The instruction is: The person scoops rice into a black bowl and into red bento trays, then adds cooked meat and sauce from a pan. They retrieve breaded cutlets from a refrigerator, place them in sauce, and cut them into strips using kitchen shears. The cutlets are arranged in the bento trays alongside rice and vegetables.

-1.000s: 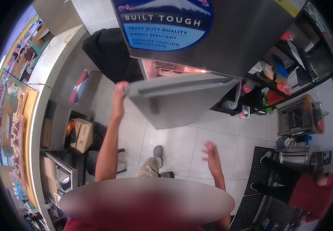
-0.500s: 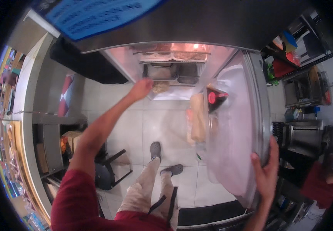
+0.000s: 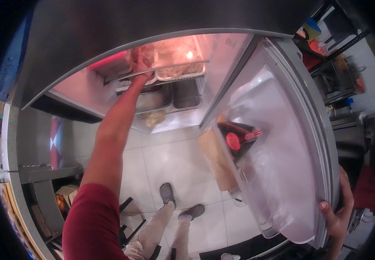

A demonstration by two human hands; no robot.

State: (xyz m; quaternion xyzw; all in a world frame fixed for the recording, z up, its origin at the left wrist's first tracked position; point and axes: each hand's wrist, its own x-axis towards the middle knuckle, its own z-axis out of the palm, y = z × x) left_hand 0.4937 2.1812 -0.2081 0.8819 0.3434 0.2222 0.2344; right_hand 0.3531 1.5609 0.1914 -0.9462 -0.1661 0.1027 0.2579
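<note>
My left hand [image 3: 141, 73] reaches into the lit refrigerator, at the front bar of the upper shelf [image 3: 170, 66]. It is at a plastic-wrapped package [image 3: 143, 55]; red light and blur hide whether its fingers have closed on it. Beside it lies a white tray of wrapped, pale food [image 3: 176, 71]. My right hand [image 3: 338, 212] is closed round the outer edge of the open refrigerator door [image 3: 282, 182], thumb on the inner side. In the door rack stand a dark bottle with a red cap [image 3: 234, 141] and a brown paper-wrapped bundle [image 3: 215, 160].
Below the upper shelf are metal containers [image 3: 186, 93] and a yellowish bag [image 3: 154, 117]. A black-framed stool [image 3: 131, 221] stands by my legs at left. Shelving [image 3: 339, 52] and metal equipment line the right, where another person's red sleeve [image 3: 373, 188] shows.
My left hand has moved from outside the refrigerator up into its upper shelf. The door stands farther right in view, with my right hand still on it. The view has shifted closer.
</note>
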